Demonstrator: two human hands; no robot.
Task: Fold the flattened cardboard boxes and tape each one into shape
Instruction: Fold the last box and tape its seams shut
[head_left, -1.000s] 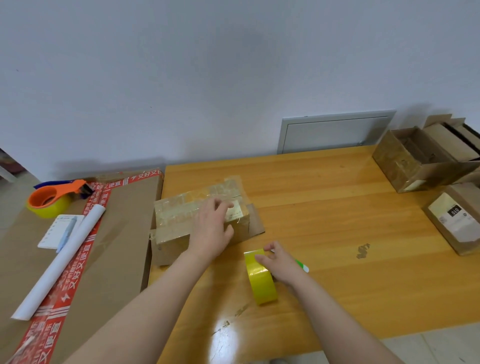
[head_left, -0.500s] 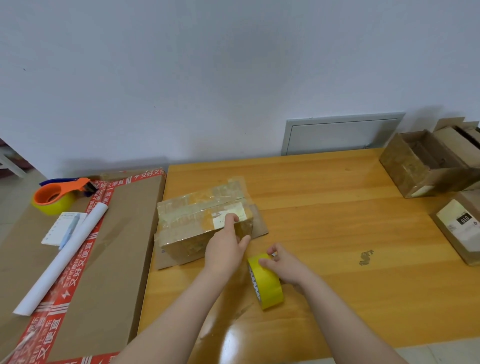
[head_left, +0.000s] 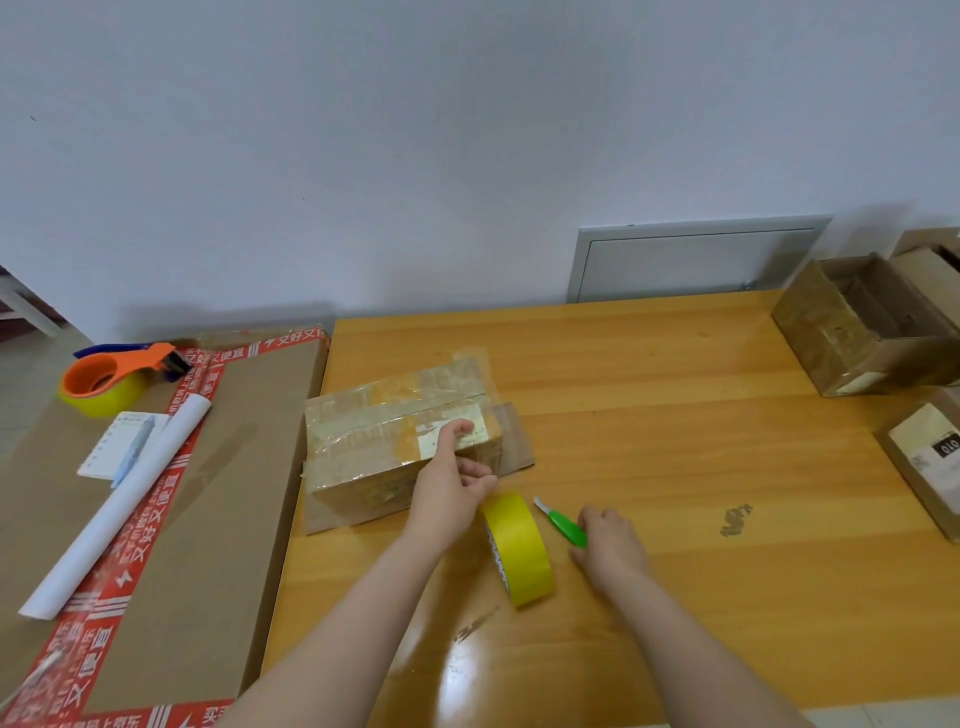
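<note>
A small brown cardboard box (head_left: 363, 447), covered in shiny clear tape, sits on a flat cardboard piece on the wooden table (head_left: 675, 441). My left hand (head_left: 447, 493) rests on its near right corner, with the forefinger pressing on the top by a pale label. A yellow tape roll (head_left: 522, 551) stands on its edge just in front of the box, between my hands. To the right of the roll, my right hand (head_left: 608, 545) grips a green cutter (head_left: 563, 525), whose tip points towards the box.
A large flat cardboard sheet (head_left: 218, 493) with red printed tape lies at the left, carrying an orange tape dispenser (head_left: 109, 379), a notepad (head_left: 117, 449) and a white paper roll (head_left: 119, 504). An open brown box (head_left: 857, 332) and a labelled box (head_left: 930, 462) stand at the right edge.
My right hand has let go of the yellow tape roll and moved right with the green cutter in it. My left hand slid from the box top to its near right corner.
</note>
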